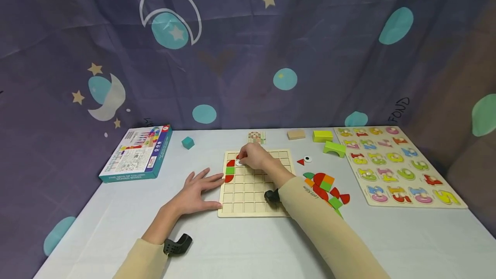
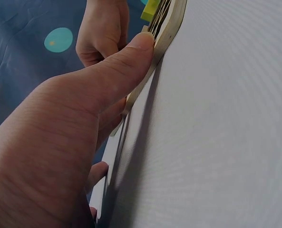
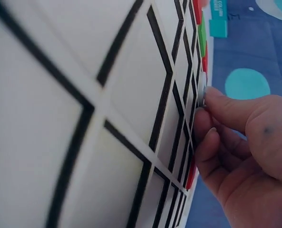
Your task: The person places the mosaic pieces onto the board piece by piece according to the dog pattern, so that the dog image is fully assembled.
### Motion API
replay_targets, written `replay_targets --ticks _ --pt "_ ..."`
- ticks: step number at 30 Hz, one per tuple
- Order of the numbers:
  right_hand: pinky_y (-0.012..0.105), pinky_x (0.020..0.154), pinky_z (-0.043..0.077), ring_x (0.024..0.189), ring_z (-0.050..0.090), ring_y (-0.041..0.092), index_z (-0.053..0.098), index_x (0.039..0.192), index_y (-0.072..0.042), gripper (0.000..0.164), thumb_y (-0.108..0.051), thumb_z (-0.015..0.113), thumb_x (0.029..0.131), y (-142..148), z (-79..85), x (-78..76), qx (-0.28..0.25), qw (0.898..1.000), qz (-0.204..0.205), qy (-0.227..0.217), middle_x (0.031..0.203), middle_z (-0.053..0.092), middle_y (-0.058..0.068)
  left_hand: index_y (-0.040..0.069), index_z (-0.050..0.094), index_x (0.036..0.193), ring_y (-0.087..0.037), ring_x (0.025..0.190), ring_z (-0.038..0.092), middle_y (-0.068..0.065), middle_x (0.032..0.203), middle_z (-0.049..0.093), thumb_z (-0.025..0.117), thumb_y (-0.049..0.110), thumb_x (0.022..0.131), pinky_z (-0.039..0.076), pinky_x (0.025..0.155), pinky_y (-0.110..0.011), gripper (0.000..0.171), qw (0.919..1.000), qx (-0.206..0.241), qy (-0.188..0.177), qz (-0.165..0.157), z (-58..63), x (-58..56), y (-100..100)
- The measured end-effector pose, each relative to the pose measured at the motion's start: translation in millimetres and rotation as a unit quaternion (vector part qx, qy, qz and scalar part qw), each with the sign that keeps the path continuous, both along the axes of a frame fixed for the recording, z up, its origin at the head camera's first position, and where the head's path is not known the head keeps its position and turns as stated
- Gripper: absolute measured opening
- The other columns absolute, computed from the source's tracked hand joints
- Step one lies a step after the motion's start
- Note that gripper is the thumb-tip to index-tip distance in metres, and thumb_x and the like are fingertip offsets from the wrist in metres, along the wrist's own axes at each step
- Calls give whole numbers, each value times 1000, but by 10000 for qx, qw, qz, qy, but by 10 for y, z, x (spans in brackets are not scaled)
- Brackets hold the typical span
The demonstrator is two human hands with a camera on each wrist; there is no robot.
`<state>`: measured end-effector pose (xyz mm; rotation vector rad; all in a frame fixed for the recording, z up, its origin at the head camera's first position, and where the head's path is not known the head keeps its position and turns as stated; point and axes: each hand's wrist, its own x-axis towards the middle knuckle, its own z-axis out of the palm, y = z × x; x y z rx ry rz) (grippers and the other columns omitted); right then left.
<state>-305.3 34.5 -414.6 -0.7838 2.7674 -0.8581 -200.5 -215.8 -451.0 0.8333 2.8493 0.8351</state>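
A wooden grid board (image 1: 253, 213) lies on the table, with red curved pieces (image 1: 229, 178) and a green square (image 1: 230, 170) in its left column. My right hand (image 1: 255, 157) is over the board's upper left part. Its thumb and fingertips pinch a white round piece (image 3: 202, 89) at the grid, mostly covered by the fingers. A red piece (image 3: 191, 175) shows just below those fingers in the right wrist view. My left hand (image 1: 199, 192) lies spread at the board's left edge, fingers extended, its thumb touching the rim in the left wrist view.
Loose red, green and orange pieces (image 1: 320, 179) lie right of the board, near a white eye disc (image 1: 308, 159). A number puzzle (image 1: 395, 162) is at right, a box (image 1: 135, 152) at left. Behind stand a pattern card (image 1: 257, 137), a teal cube (image 1: 187, 143) and yellow-green blocks (image 1: 323, 136).
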Motion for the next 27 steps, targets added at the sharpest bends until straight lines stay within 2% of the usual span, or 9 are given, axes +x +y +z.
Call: replay_targets --ticks 10,20,27 --pt "33 75 51 80 61 16 74 102 -4 11 -11 73 94 235 124 -24 -187 9998 79 -47 91 69 2 19 58 145 -37 151 15 5 155 44 78 60 79 -2 114 -68 80 10000 -30 -38 -11 -1 1 -3" --pt "34 70 49 79 58 21 70 110 0 16 -8 69 96 811 291 -17 -497 9980 61 -389 92 66 6 16 58 144 -39 151 16 4 155 45 80 57 79 -1 114 -68 80 10000 -7 39 -30 7 7 -3" --pt "34 72 52 85 61 26 70 111 4 20 -8 71 94 1196 283 8 -496 9983 -164 -255 93 66 6 16 58 144 -39 151 16 4 155 45 80 58 79 -2 114 -67 80 10000 12 7 -21 9 11 4"
